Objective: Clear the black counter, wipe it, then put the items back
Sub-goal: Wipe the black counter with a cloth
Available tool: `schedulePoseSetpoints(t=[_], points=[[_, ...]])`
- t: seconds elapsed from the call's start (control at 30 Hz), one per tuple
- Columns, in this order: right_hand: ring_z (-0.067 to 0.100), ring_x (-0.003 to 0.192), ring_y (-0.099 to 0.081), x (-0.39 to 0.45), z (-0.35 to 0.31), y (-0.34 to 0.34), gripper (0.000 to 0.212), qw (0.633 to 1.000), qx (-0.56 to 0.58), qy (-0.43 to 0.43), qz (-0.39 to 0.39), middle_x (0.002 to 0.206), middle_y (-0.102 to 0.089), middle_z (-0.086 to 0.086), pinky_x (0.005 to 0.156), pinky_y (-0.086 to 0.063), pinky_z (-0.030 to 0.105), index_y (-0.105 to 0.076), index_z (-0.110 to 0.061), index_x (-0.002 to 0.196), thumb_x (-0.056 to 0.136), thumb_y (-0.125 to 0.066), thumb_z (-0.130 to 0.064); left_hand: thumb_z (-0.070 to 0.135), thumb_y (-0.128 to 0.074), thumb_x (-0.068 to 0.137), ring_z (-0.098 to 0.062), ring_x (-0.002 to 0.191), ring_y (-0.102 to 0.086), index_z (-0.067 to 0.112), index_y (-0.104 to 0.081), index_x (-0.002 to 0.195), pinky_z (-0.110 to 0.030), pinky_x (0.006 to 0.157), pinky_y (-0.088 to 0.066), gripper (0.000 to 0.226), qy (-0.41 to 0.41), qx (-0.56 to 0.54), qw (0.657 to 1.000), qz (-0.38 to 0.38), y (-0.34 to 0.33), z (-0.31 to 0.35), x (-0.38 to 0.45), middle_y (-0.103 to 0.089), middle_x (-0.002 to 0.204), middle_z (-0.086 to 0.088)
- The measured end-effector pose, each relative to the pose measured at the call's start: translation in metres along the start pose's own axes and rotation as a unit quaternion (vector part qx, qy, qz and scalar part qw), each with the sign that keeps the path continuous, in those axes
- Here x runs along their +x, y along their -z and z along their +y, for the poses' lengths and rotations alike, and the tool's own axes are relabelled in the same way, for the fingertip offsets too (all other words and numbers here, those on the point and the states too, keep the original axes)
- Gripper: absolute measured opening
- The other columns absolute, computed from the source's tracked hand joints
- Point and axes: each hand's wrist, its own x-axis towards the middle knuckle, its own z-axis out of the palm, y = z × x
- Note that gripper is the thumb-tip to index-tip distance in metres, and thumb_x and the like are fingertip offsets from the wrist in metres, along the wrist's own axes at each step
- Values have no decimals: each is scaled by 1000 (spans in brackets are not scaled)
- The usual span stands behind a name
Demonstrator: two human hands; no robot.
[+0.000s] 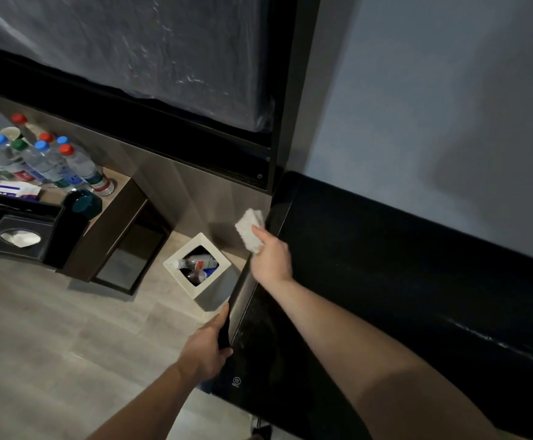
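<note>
White cloth [249,229] sits pinched in the curled fingers of the right hand [271,258], at mid-frame over the far left end of the black worktop [370,281]. Lower down, the left hand [206,346] grips the worktop's near edge, thumb on top, fingers wrapped under. Bottles [42,160] and a tissue box [17,236] stand on a cabinet at left; a white bin [196,265] sits on the floor.

small round mark, black counter [338,296] corner
</note>
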Motion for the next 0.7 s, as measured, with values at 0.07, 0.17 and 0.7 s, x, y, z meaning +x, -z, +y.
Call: schedulePoseSetpoints(t=[0.07, 0.17, 0.7], points=[[23, 132, -59, -3, 38, 31, 72, 996, -86, -8, 14, 152, -56, 0, 113, -42, 28, -51, -30, 152, 89, -65, 3, 18, -76, 87, -20, 139, -49, 46, -3, 161, -34, 117, -39, 108, -6, 0, 1000, -1, 2, 3, -2, -52, 152, 6], [22, 136, -55, -15, 97, 69, 74, 985, -162, -43, 28, 156, -50, -1, 115, -40, 32, -46, -28, 155, 90, -62, 4, 18, -75, 89, -23, 140, -48, 47, 1, 160, -40, 118, -39, 108, -8, 2, 1000, -13, 3, 2, -3, -51, 152, 4], [19, 156, -25, 1, 47, -37, 75, 989, -143, -26, -1, 171, -21, -1, 123, -30, 34, -30, -28, 162, 97, -60, -4, 25, -77, 87, -21, 132, -54, 47, 0, 161, -34, 112, -44, 109, 6, -2, 1000, -24, -3, -14, 11, -59, 141, 4]])
